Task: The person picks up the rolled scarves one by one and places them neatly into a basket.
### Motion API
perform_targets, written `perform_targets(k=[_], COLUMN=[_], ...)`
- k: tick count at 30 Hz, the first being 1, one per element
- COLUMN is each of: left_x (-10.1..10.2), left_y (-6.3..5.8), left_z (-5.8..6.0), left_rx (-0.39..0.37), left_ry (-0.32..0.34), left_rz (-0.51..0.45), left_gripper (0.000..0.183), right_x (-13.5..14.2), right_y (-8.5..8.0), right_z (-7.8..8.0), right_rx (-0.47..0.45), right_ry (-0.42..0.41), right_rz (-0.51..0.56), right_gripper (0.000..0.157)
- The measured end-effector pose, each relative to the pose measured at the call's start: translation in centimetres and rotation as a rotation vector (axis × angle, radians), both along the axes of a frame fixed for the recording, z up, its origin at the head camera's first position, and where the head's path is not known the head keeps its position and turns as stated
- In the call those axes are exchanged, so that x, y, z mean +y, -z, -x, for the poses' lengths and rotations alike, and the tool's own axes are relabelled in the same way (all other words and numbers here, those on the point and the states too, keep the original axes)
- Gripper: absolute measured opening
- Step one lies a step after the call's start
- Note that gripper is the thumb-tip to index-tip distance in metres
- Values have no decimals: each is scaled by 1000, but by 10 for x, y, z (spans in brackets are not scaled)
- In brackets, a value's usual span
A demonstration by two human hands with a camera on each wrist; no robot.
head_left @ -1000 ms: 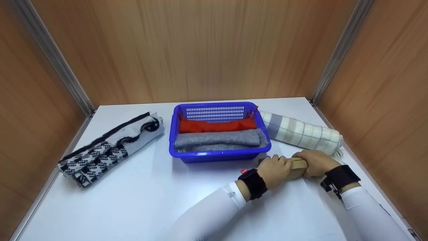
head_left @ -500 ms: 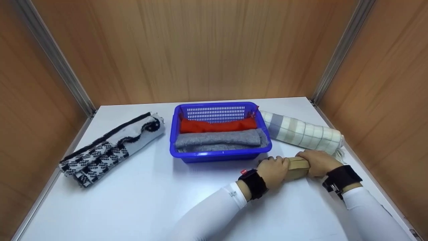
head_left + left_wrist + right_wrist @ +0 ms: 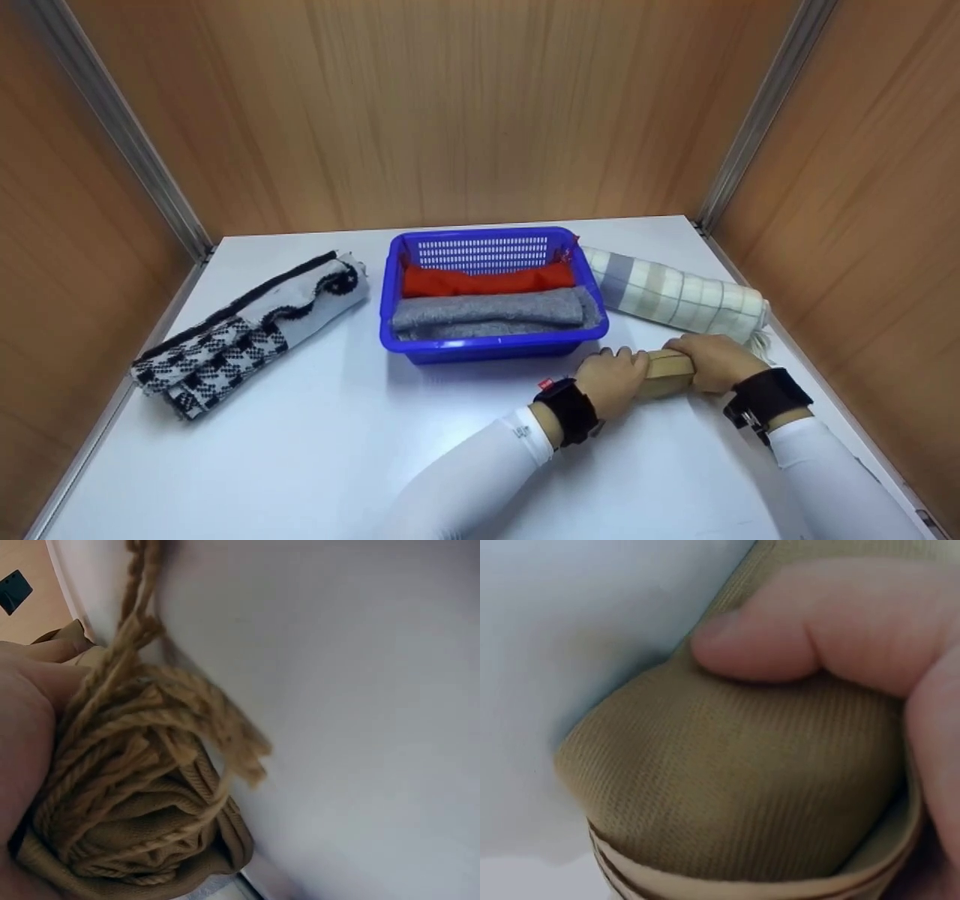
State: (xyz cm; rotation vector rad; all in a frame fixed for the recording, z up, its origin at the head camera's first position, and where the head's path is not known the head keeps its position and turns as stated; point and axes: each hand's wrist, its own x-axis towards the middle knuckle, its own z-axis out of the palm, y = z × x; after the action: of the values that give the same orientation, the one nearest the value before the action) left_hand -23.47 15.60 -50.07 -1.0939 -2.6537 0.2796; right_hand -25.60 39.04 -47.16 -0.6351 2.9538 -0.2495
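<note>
A tan scarf (image 3: 666,373), rolled up tight, lies on the white table to the front right of the basket. My left hand (image 3: 611,382) grips its left end, fingers over the top. At the other end my right hand (image 3: 718,364) holds the roll. Twisted tassels (image 3: 142,735) hang from the scarf's end beside my palm in the left wrist view. The right wrist view shows my thumb (image 3: 780,637) pressing on the ribbed tan cloth (image 3: 727,780), with folded layers at the end. My palms hide parts of the roll.
A blue plastic basket (image 3: 495,349) holds a folded red cloth (image 3: 487,282) and a grey one (image 3: 487,309). Right of it lies a cream checked scarf roll (image 3: 675,298). A black-and-white patterned roll (image 3: 255,330) lies at the left. Wooden panels (image 3: 480,112) enclose the table.
My right hand has shifted slightly to the right, so a little more of the tan scarf shows between my hands. The other things have stayed in place.
</note>
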Motion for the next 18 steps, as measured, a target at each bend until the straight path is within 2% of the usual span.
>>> perform_targets(k=[6, 13, 18], left_x=[0, -2, -3], left_y=[-2, -11, -16], left_z=[-1, -3, -7], left_rx=[84, 61, 125], left_ry=[5, 6, 2], left_rz=[-43, -28, -44], left_gripper=[40, 47, 45], right_x=[2, -1, -3], right_y=[-4, -14, -23], right_z=[2, 2, 3], right_rx=[12, -15, 1], right_ry=[-23, 9, 1], right_rz=[4, 19, 15], right_gripper=[58, 59, 54])
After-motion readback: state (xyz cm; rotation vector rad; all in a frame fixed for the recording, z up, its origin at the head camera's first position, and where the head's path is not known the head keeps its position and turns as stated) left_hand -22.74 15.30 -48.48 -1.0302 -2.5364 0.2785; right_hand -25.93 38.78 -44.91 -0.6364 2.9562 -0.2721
